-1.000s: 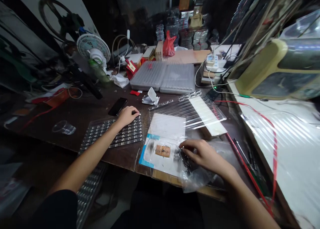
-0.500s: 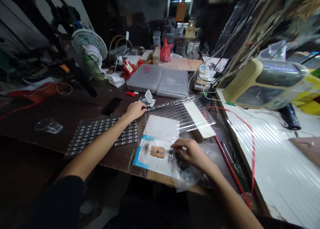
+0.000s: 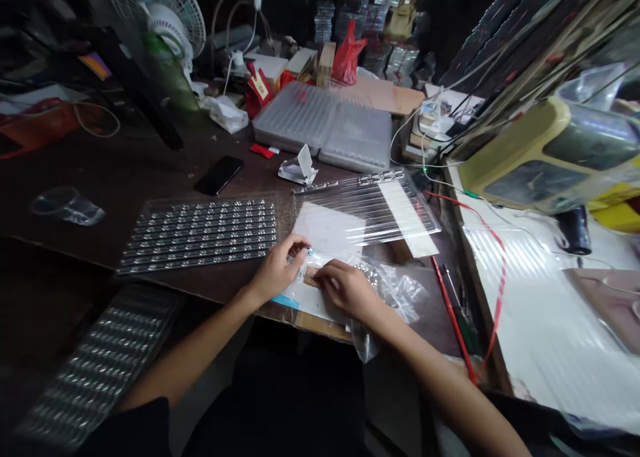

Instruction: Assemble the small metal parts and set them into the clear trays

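Observation:
My left hand is closed in a pinch on a small shiny metal part, too small to name more exactly. Beside it my right hand has its fingers pressed together at the edge of a small brown block; whatever is in them is hidden. Under both hands lies a white sheet with blue tape at its near left corner. A clear plastic bag with small metal bits sits just right of my right hand. To the left, a clear tray carries rows of dark, shiny pieces.
A ribbed clear tray with pieces along its far edge stands behind the sheet, near a white strip. Farther off are a phone, a white open case and stacked trays. Another filled tray is low at left.
My left hand has come from the ribbed tray's far left corner back to the block, now pinching a metal part. My right hand has shifted left from the bag to the block. The view tilts down.

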Tool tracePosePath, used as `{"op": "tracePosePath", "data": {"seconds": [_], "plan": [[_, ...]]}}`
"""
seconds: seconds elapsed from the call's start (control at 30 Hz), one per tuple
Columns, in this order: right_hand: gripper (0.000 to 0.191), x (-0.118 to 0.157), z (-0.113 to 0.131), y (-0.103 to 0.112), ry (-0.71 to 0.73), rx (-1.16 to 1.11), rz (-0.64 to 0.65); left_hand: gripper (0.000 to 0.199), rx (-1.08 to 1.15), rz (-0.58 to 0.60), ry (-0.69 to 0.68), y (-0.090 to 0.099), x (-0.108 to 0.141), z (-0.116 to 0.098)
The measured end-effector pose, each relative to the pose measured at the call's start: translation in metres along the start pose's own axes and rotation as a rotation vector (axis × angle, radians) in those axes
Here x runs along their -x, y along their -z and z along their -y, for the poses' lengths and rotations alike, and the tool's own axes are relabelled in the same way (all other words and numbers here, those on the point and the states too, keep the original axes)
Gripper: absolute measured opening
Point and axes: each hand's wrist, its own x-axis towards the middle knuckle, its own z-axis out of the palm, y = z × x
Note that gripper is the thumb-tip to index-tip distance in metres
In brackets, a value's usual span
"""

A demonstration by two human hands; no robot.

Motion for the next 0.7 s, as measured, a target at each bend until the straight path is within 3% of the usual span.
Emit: {"op": "tracePosePath", "data": {"seconds": [0.13, 0.23, 0.4, 0.5, 0.6, 0.7], "plan": [[0.022, 0.001, 0.009, -0.009, 0.074, 0.345, 0.054, 0.013, 0.017, 0.006, 0.054, -0.007, 0.017, 0.005], [0.027, 0.001, 0.014, -0.003, 0.062, 0.356, 0.101, 0.012, 0.004, 0.014, 0.054, -0.006, 0.016, 0.008], [0.027, 0.023, 0.014, 0.038, -0.155, 0.241, 0.138, 0.011, -0.015, 0.062, -0.004, -0.006, 0.016, 0.006], [0.019, 0.042, 0.012, 0.057, -0.310, 0.335, 0.268, 0.009, -0.019, 0.118, -0.043, -0.007, 0.017, 0.005], [0.015, 0.050, 0.010, 0.058, -0.397, 0.384, 0.361, 0.006, -0.049, 0.145, -0.054, -0.008, 0.017, 0.006], [0.017, 0.052, 0.007, 0.052, -0.400, 0.311, 0.362, 0.005, -0.091, 0.165, -0.076, -0.009, 0.017, 0.008]]}}
